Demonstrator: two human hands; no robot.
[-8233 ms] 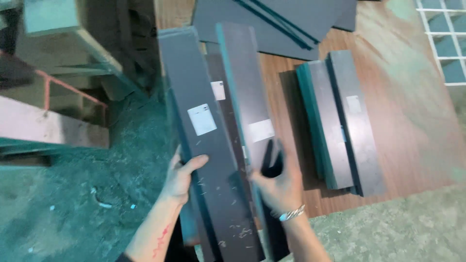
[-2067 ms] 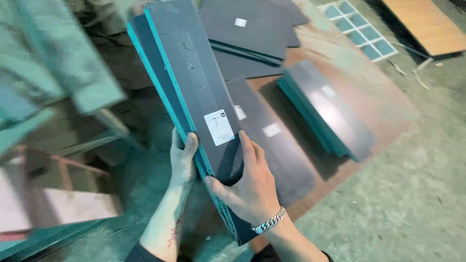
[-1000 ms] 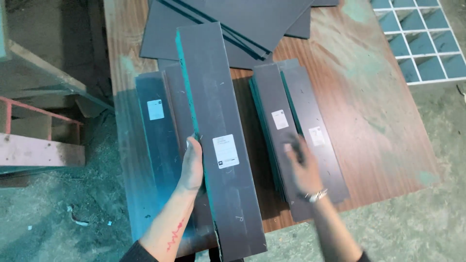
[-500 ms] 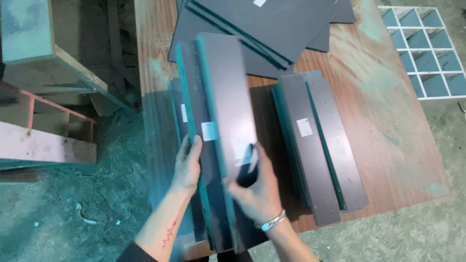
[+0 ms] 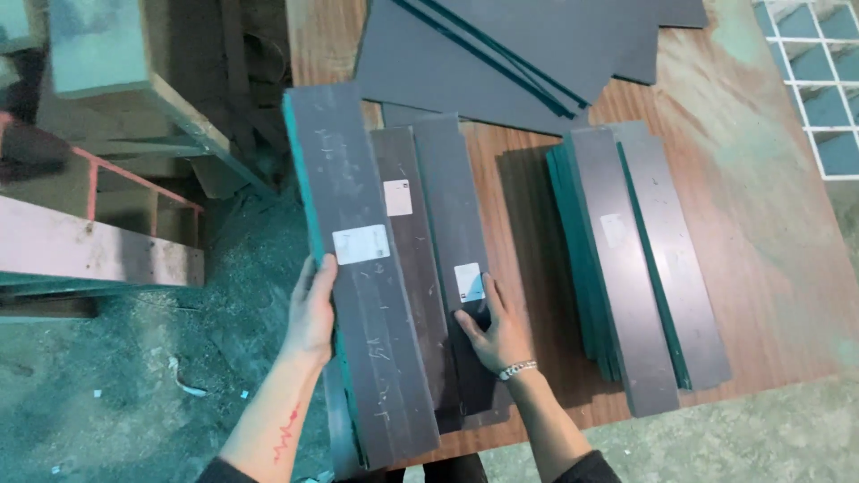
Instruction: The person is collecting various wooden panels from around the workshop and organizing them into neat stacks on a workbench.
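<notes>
My left hand point(image 5: 313, 309) grips the left edge of a long dark panel with a green edge point(image 5: 358, 268), which is tilted up and carries a white label. My right hand point(image 5: 492, 329) lies flat on a second dark panel point(image 5: 456, 241) that rests on the wooden table point(image 5: 769, 250), its fingers next to a small white label. A third narrow dark panel point(image 5: 407, 259) shows between those two. A bracelet is on my right wrist.
A stack of similar dark, green-edged panels point(image 5: 635, 259) lies to the right on the table. Larger dark sheets point(image 5: 519, 45) lie at the far end. A white grid panel point(image 5: 814, 72) is at upper right. Metal frames and beams point(image 5: 98, 206) stand at left over a concrete floor.
My right hand has slid from the lifted panel's near edge onto the flat panel beside it. The panels have fanned apart, showing the one between them. The camera has shifted.
</notes>
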